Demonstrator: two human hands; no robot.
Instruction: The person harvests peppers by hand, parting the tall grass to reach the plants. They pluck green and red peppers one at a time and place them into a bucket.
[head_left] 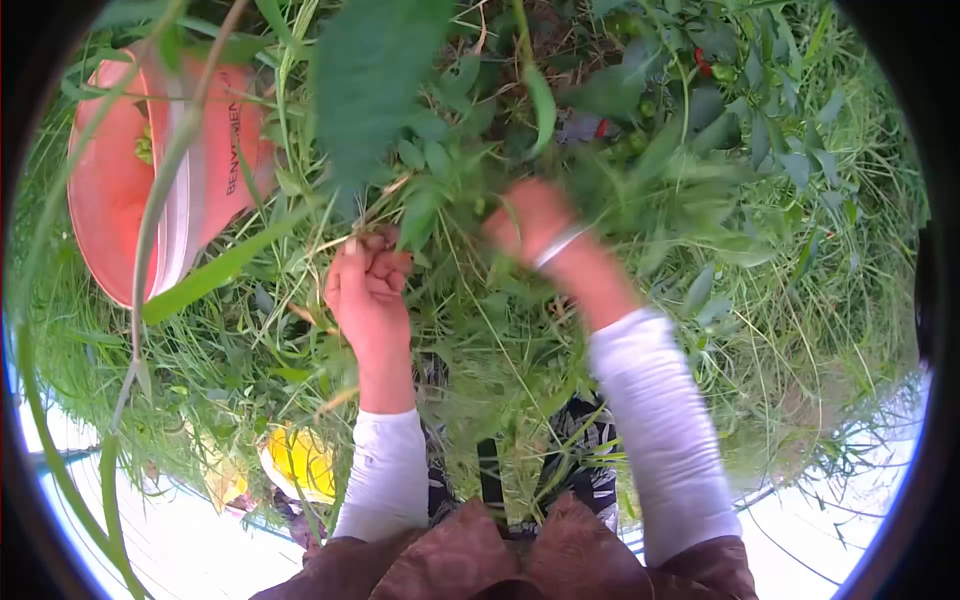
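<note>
My left hand is palm up with its fingers curled among grass stems. Whatever lies inside those fingers is too small or too hidden to make out. Beside it, a leafy green plant rises between my two hands. My right hand, with a white band at the wrist, is smeared by motion. It is low in the grass beside blurred green blades, and its fingers are not distinct.
An orange-red bucket with dark lettering leans at the left, with something yellow-green inside. A large leaf hangs close to the camera. Bushy plants with a red fruit grow at upper right. A yellow object lies at lower left.
</note>
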